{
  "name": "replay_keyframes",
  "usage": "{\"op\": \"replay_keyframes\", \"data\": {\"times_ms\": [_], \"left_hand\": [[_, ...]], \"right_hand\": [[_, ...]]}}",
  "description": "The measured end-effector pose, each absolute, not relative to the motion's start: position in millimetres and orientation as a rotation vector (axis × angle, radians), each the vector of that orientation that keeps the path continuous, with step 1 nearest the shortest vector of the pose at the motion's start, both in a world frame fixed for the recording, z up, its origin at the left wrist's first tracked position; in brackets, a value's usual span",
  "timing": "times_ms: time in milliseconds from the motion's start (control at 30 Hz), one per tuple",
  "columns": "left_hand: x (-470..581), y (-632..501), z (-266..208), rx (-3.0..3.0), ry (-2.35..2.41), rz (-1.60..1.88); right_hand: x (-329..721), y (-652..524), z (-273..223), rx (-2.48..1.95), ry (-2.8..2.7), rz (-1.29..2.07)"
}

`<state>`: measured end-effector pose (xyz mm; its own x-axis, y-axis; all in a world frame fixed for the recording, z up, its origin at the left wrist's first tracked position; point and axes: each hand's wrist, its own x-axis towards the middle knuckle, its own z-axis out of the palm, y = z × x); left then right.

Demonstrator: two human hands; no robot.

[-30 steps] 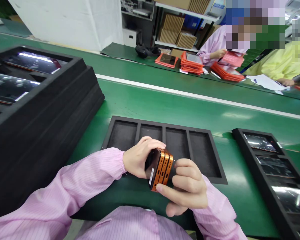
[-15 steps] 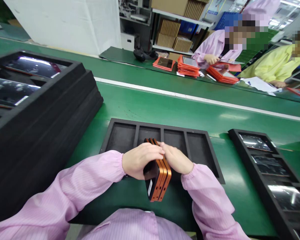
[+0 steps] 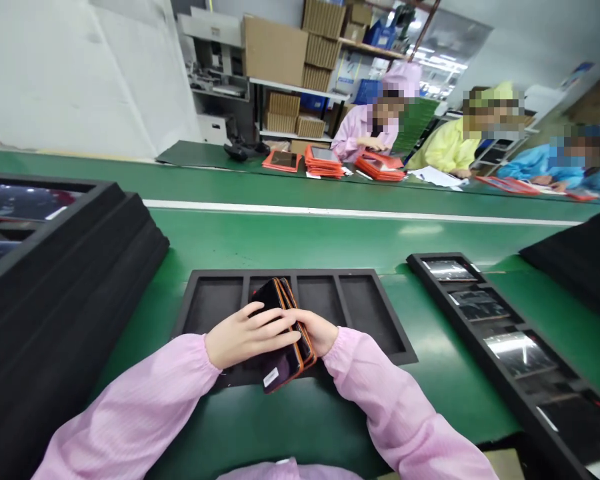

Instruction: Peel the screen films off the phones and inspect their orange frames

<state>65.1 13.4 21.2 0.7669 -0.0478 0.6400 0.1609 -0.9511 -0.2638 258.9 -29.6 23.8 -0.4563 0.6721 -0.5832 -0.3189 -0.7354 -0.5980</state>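
A small stack of orange-framed smartphones (image 3: pixel 283 375) is held between my two hands, tilted, above a black foam tray (image 3: pixel 366 301) with several compartments. My left hand (image 3: pixel 250 335) lies across the dark face of the front phone, its fingers stretched over to the far edge; a white label shows near that phone's lower end. On the other side, my right hand (image 3: pixel 317 330) grips the stack by its right edge, its fingers partly hidden behind the phones. The front phone is fanned slightly apart from those behind it.
A tall stack of black foam trays (image 3: pixel 80 267) with phones stands on the left. To the right lies another foam tray (image 3: pixel 473 353) holding phones, near a black sheet-like pile (image 3: pixel 580 263). Across the green bench, co-workers sit by stacks of red-orange sleeves (image 3: pixel 325 162).
The phone stack has turned from nearly upright to leaning, its front face now showing more. My left hand has slid down over that face. The view has shifted to the right and up.
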Motion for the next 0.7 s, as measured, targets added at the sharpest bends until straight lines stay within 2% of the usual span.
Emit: {"op": "replay_keyframes", "data": {"times_ms": [167,433,700], "left_hand": [[41.7,26.6,34.5,-2.696,-0.317,-0.694],[-21.1,26.0,10.0,-2.685,-0.616,-0.856],[-29.8,24.7,-8.1,-2.683,-0.765,-0.533]], "right_hand": [[252.7,-28.1,22.4,-1.094,-0.356,2.143],[223.6,-23.7,20.6,-1.222,-0.440,1.857],[233.3,-23.5,29.2,-1.299,-0.742,1.582]]}}
